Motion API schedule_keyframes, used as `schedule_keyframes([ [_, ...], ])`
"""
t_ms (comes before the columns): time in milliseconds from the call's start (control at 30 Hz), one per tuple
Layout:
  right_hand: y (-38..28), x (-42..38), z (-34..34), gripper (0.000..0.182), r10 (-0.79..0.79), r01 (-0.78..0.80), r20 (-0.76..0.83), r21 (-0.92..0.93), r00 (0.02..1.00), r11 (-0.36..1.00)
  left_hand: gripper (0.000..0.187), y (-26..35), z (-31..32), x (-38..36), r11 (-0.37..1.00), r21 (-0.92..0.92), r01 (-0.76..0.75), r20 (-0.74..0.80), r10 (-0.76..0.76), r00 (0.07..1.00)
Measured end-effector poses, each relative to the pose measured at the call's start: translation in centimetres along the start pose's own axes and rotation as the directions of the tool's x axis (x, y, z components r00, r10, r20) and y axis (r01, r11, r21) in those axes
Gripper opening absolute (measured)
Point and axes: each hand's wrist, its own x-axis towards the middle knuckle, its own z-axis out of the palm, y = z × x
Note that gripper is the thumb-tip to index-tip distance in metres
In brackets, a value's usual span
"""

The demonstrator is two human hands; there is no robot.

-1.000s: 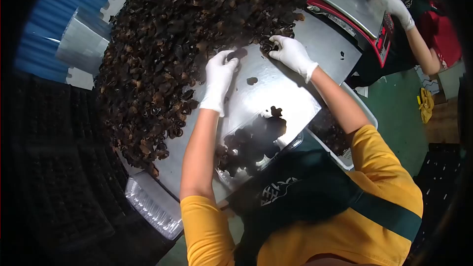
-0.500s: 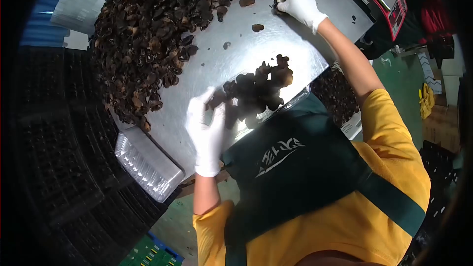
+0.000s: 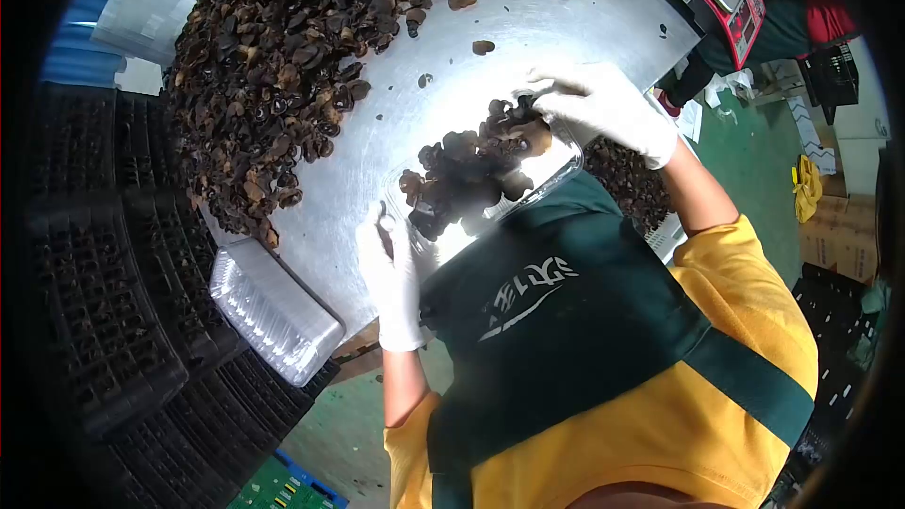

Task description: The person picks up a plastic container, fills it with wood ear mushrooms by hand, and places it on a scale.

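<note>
A clear plastic tray [image 3: 571, 162] lies at the table's near edge, heaped with dark brown wood ear mushrooms [image 3: 462, 165]. My right hand [image 3: 603, 108], in a white glove, is over the tray's right end. Its fingers are curved and apart, with the tips at the mushrooms there. At the left end is my left hand [image 3: 388, 273], also gloved in white, beside the tray's corner. A dark gap shows between its thumb and fingers, and I see nothing clearly held. Beyond them a large pile of wood ears [image 3: 273, 66] covers the far left of the metal table [image 3: 330, 217].
Nested empty clear trays [image 3: 278, 306] rest at the table's left corner. Black crates [image 3: 104, 264] stand along the left. A red-edged scale [image 3: 745, 24] is at the upper right, near another person's dark clothing. More wood ears [image 3: 627, 179] fill a white basket below the right edge.
My right hand has come from the pile's edge back to the tray's right end, and its fingers have parted. My left hand has drawn back slightly from the mushrooms to the tray's left corner.
</note>
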Motion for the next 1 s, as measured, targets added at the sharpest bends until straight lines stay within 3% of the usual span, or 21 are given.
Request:
schedule_keyframes([
  [33,2.1,-0.1,-0.1,0.033,-0.014,0.01,-0.079,-0.044,0.997,0.999,0.037,-0.9,-0.5,0.2,0.992,0.027,0.127,0.084,-0.129,0.988],
  [100,3.8,-1.0,-0.6,0.032,0.071,-0.074,-0.066,-0.047,0.995,0.996,0.036,-1.5,0.0,0.3,0.987,-0.044,0.154,0.123,-0.148,0.981],
  [167,3.5,-2.2,-0.4,0.036,0.333,-0.332,0.153,-0.031,0.93,0.943,0.036,-1.2,0.6,0.3,0.975,-0.107,0.193,0.153,-0.175,0.973],
  [200,3.2,-2.7,0.2,0.037,0.247,-0.26,0.196,0.048,0.949,0.964,0.035,-0.6,1.0,0.5,0.961,-0.166,0.221,0.157,-0.195,0.968],
  [233,4.6,-3.2,1.6,0.033,0.241,-0.261,0.154,0.13,0.958,0.956,0.034,-0.2,1.2,0.9,0.943,-0.225,0.243,0.164,-0.21,0.964],
  [267,5.3,-3.7,2.3,0.03,0.219,-0.23,0.077,0.198,0.973,0.953,0.033,-1.0,1.5,1.2,0.982,-0.094,0.163,0.141,-0.149,0.979],
  [300,5.5,-3.9,2.4,0.028,0.202,-0.194,-0.005,0.262,0.979,0.945,0.033,-0.5,1.8,1.6,0.984,-0.09,0.157,0.141,-0.143,0.98],
  [367,5.8,-3.4,1.0,0.025,0.338,-0.325,-0.027,0.213,0.941,0.922,0.034,1.3,2.8,2.5,0.96,-0.22,0.171,0.229,-0.12,0.966],
  [433,7.1,-3.3,-1.3,0.024,0.218,-0.199,-0.117,0.155,0.969,0.968,0.035,4.3,4.3,4.4,0.935,-0.323,0.147,0.276,-0.055,0.96],
  [500,8.2,-3.3,-4.0,0.016,0.246,-0.181,-0.236,0.267,0.94,0.947,0.036,6.2,6.3,6.8,0.917,-0.39,0.081,0.317,0.051,0.947],
  [533,8.7,-3.1,-6.1,0.015,0.297,-0.254,-0.244,0.192,0.923,0.948,0.035,8.0,7.6,8.3,0.909,-0.408,0.08,0.353,0.076,0.933],
  [567,8.4,-3.1,-8.4,0.019,0.368,-0.308,-0.263,0.242,0.892,0.92,0.035,9.7,9.2,9.8,0.904,-0.423,0.056,0.364,0.113,0.925],
  [633,9.5,-2.8,-12.4,0.023,0.247,-0.131,-0.409,0.29,0.878,0.948,0.034,13.1,12.7,12.6,0.881,-0.472,0.035,0.414,0.186,0.891],
  [667,9.9,-2.4,-15.2,0.024,0.359,-0.275,-0.415,0.249,0.836,0.929,0.034,14.4,15.0,14.2,0.823,-0.564,0.071,0.451,0.235,0.861],
  [700,10.7,-2.5,-17.7,0.025,0.287,-0.218,-0.427,0.203,0.858,0.955,0.034,15.8,17.4,15.8,0.755,-0.645,0.114,0.482,0.286,0.828],
  [767,12.8,-1.9,-21.9,0.024,0.373,-0.307,-0.481,0.212,0.794,0.928,0.032,20.2,21.7,18.2,0.882,-0.467,-0.061,0.47,0.306,0.828],
  [867,17.9,-1.5,-28.2,0.025,0.365,-0.327,-0.526,0.168,0.768,0.93,0.034,24.7,28.4,21.1,0.884,-0.468,-0.012,0.531,0.292,0.795],
  [900,18.0,-1.5,-29.6,0.023,0.419,-0.41,-0.541,0.145,0.729,0.9,0.036,26.3,30.3,21.5,0.892,-0.452,0.002,0.54,0.272,0.796],
  [967,19.7,-1.7,-32.3,0.019,0.51,-0.471,-0.493,0.211,0.705,0.856,0.04,28.6,34.0,22.8,0.912,-0.406,0.049,0.601,0.227,0.767],
  [1000,22.7,-1.9,-33.6,0.015,0.481,-0.42,-0.51,0.239,0.713,0.875,0.047,29.0,35.7,23.5,0.897,-0.441,0.026,0.619,0.283,0.733],
])
